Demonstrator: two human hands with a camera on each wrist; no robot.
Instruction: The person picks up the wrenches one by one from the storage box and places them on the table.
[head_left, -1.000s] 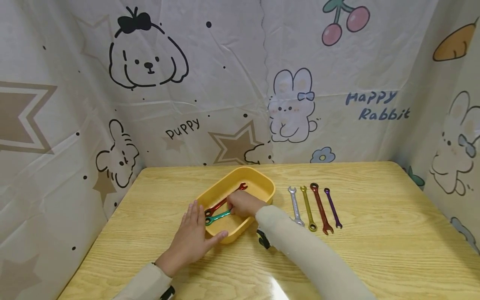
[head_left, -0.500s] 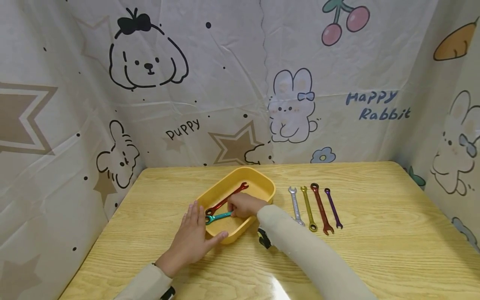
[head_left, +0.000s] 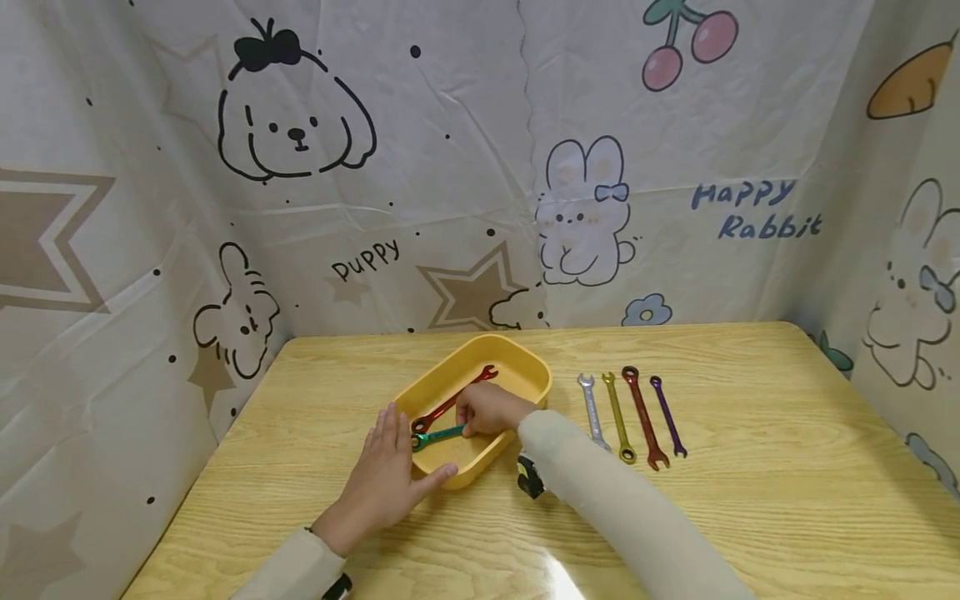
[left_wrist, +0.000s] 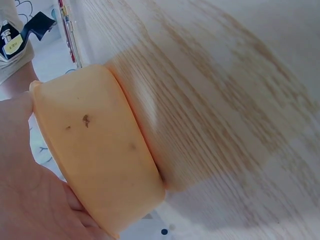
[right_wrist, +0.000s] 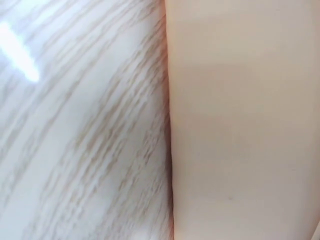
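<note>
The green wrench [head_left: 441,434] is inside the yellow tray [head_left: 517,357], its ring end toward the tray's near-left end, its other end hidden by the right hand [head_left: 492,408], whose fingers pinch it. Across the last second it has barely shifted, and neither hand has let go, so its handling looks unfinished. A red wrench [head_left: 441,409] lies behind it in the tray. The left hand [head_left: 375,479] rests against the tray's near-left end, fingers straight, thumb spread apart, probably to steady it. The tray sits near the worktop's [head_left: 750,467] far edge; between it and the far right corner, silver [head_left: 591,407], yellow [head_left: 617,412], dark red [head_left: 643,414] and purple [head_left: 667,412] wrenches remain in a row.
</note>
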